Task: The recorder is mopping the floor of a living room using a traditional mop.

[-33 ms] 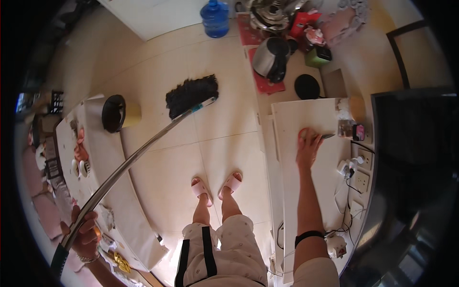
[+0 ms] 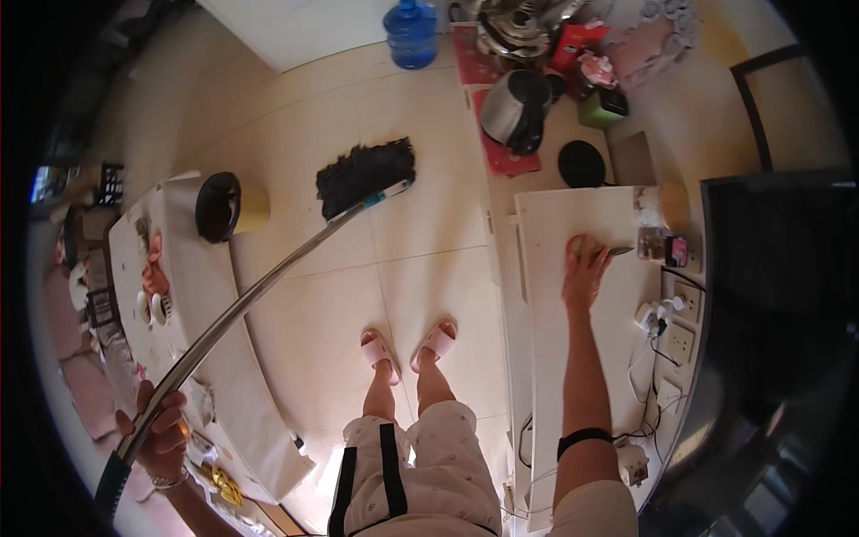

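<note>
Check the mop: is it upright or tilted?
Tilted: its silver handle runs slantwise from the left hand to the dark mop head, out ahead.

The head view looks steeply down from the wearer's head through a wide fisheye lens, facing the floor (image 2: 429, 291) ahead of the body. The shorts (image 2: 434, 461) lie near the lens; the blue water bottle (image 2: 412, 38) stands far. Coverage includes the table (image 2: 210, 313) at left, the cabinet (image 2: 553, 358) at right, the left hand (image 2: 161, 430) and the right hand (image 2: 584, 279).
</note>
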Tool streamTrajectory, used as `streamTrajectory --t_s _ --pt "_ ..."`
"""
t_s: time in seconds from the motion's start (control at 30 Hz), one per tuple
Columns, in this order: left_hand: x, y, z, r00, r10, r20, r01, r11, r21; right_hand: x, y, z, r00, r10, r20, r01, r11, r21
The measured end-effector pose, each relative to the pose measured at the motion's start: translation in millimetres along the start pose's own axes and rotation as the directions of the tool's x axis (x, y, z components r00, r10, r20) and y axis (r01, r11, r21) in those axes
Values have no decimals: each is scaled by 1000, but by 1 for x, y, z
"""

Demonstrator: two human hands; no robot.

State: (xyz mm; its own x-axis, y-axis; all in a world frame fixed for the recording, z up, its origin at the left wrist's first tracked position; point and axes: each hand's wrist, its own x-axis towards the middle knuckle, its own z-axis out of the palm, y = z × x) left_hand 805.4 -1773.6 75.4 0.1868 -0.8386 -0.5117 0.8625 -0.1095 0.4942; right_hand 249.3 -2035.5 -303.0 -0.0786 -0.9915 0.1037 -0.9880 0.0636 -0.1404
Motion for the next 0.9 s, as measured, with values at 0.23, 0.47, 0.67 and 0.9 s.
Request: streamTrajectory --t_s 0.23,0.47,0.67,0.9 --pt "-18 -29 9 999 -38 -16 36 993 -108 27 -32 -8 977 107 182 -101 994 -42" --pt "-55 -55 -8 993 -113 -40 96 948 -303 -140 -164 -39 982 -136 131 81 929 360" --pt "-94 -77 -34 989 -138 -45 118 945 -306 -302 -315 -158 420 -525 740 -706 323 630" --pt "-250 -106 -34 972 -234 -9 234 972 -19 -335 -386 -162 -213 -639 739 -962 7 -271"
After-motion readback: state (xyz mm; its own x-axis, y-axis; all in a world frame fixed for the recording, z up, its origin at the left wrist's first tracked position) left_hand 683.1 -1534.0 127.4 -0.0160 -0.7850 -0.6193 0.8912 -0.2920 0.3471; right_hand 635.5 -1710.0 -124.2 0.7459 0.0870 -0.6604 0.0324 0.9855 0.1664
